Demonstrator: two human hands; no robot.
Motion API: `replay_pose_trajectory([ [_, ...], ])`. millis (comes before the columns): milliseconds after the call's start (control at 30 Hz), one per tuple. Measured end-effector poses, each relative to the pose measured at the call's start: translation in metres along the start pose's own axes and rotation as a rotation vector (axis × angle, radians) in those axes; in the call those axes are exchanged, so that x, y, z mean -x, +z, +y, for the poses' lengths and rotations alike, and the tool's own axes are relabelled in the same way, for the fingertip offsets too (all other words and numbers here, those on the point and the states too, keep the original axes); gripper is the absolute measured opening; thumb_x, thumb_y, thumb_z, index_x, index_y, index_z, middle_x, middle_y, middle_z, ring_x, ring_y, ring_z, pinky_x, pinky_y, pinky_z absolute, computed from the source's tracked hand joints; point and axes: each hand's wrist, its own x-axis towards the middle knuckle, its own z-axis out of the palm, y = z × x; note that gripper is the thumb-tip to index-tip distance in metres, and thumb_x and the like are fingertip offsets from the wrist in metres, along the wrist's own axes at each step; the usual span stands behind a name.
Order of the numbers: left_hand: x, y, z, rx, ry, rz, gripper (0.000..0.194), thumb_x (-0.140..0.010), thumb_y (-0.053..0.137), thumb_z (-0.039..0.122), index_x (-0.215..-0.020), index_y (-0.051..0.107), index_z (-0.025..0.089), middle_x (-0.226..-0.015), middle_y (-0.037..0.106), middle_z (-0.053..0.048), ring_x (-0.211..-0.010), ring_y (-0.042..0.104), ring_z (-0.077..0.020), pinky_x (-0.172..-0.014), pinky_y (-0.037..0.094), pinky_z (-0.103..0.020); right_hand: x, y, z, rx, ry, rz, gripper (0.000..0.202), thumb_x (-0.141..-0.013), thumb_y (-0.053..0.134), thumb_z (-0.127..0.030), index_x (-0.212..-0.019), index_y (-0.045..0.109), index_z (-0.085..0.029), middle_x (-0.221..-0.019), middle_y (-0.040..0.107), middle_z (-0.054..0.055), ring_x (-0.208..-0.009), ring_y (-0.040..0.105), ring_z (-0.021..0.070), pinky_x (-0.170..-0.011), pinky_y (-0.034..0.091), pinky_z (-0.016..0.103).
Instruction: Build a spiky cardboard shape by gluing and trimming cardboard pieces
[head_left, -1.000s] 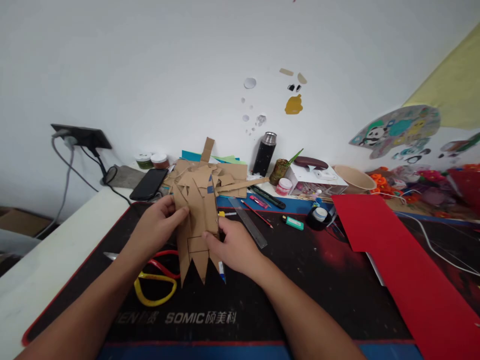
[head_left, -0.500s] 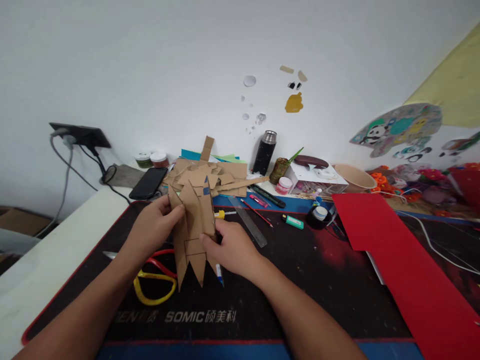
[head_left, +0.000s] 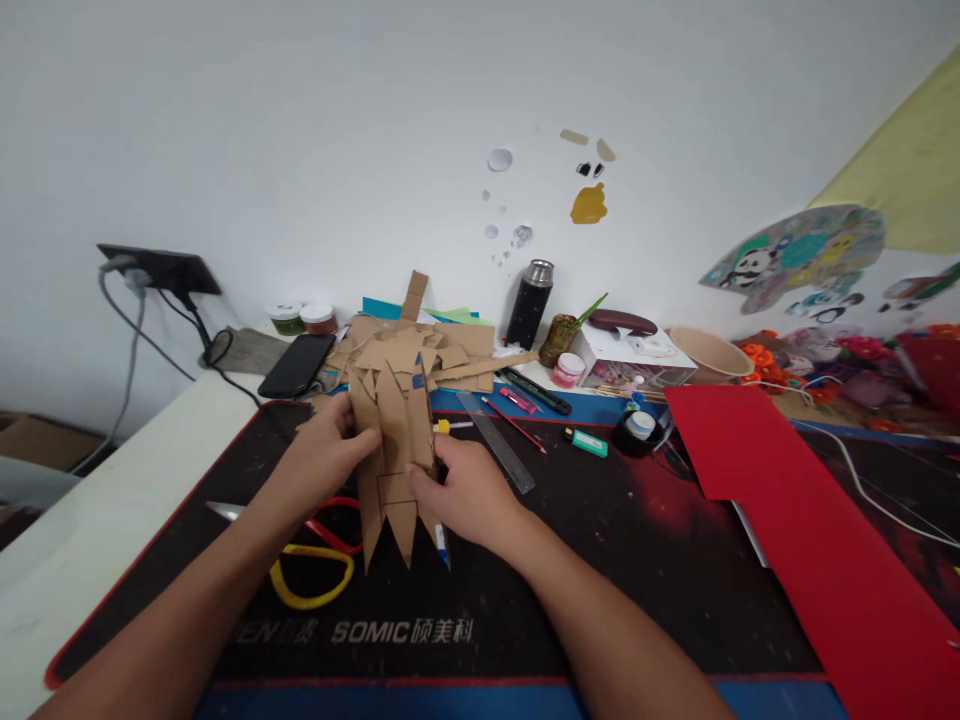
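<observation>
Between my hands stands a folded piece of brown cardboard (head_left: 395, 430), cut to sharp points at top and bottom. Dark pen lines cross its front, and blue and white printing shows along its right side. My left hand (head_left: 335, 447) pinches its left edge, thumb on the front. My right hand (head_left: 463, 490) grips the right edge, with the thumb over the front and the other fingers behind, partly hidden. Scissors (head_left: 311, 580) with one red and one yellow handle lie on the black desk mat (head_left: 525, 620), partly under my left forearm.
Cardboard scraps (head_left: 405, 350) are heaped behind my hands, beside a black phone (head_left: 297, 366). A clear ruler (head_left: 496, 445), a red pencil (head_left: 516, 424), a utility knife (head_left: 536, 391) and a green lighter (head_left: 586, 443) lie to the right. Red card (head_left: 810, 540) covers the mat's right side. A black flask (head_left: 529, 305) stands behind.
Both hands and the pointed cardboard have shifted slightly to the right. Its lower points sit a little higher, and the left part has turned slightly. The grip on both edges persists.
</observation>
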Motion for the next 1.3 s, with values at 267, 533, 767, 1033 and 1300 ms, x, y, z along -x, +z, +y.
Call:
replay_pose_trajectory([
  [267, 0.0034, 0.0056, -0.0057, 0.195, -0.072, -0.123, 0.057, -0.062, 0.076, 0.02, -0.117, 0.064, 0.024, -0.118, 0.081, -0.007, -0.118, 0.075, -0.035, -0.106, 0.059, -0.051, -0.0011, 0.0006, 0.0035, -0.032, -0.006, 0.028, 0.013, -0.094, 0.069, -0.03, -0.088, 0.068, -0.019, -0.078, 0.069, 0.002, -0.071, 0.058, 0.0172, -0.064, 0.037, 0.027],
  [533, 0.0059, 0.0101, -0.0001, 0.181, -0.056, -0.15, 0.054, -0.064, 0.075, 0.025, -0.117, 0.065, 0.025, -0.122, 0.081, -0.01, -0.122, 0.074, -0.0359, -0.103, 0.061, -0.049, -0.0022, -0.002, 0.0041, -0.074, 0.032, 0.068, 0.009, -0.094, 0.069, -0.028, -0.092, 0.07, -0.02, -0.083, 0.071, 0.002, -0.074, 0.059, 0.0184, -0.066, 0.04, 0.028],
  [767, 0.004, 0.0102, -0.0004, 0.107, -0.013, -0.075, 0.038, -0.07, 0.076, 0.036, -0.105, 0.068, 0.024, -0.107, 0.083, -0.006, -0.107, 0.077, -0.0349, -0.095, 0.062, -0.047, -0.0011, -0.0007, 0.0001, -0.031, 0.046, 0.057, 0.015, -0.093, 0.069, -0.03, -0.085, 0.063, -0.02, -0.078, 0.067, 0.002, -0.071, 0.058, 0.0178, -0.064, 0.037, 0.028],
  [1033, 0.0028, 0.0059, -0.0011, -0.009, -0.03, 0.019, 0.029, -0.074, 0.073, 0.048, -0.093, 0.071, 0.025, -0.093, 0.082, -0.004, -0.1, 0.076, -0.0344, -0.08, 0.062, -0.039, 0.0011, 0.0046, -0.0005, -0.05, 0.001, 0.023, 0.021, -0.093, 0.069, -0.032, -0.079, 0.058, -0.021, -0.07, 0.058, -0.003, -0.062, 0.049, 0.0143, -0.058, 0.032, 0.026],
  [1300, 0.0029, 0.0068, -0.0038, 0.112, -0.03, -0.103, 0.045, -0.064, 0.078, 0.032, -0.107, 0.068, 0.023, -0.109, 0.082, -0.008, -0.105, 0.077, -0.0343, -0.097, 0.061, -0.049, -0.0013, -0.0021, 0.0032, -0.078, 0.015, 0.044, 0.009, -0.094, 0.069, -0.028, -0.091, 0.069, -0.02, -0.081, 0.07, 0.002, -0.073, 0.059, 0.0181, -0.065, 0.039, 0.027],
])
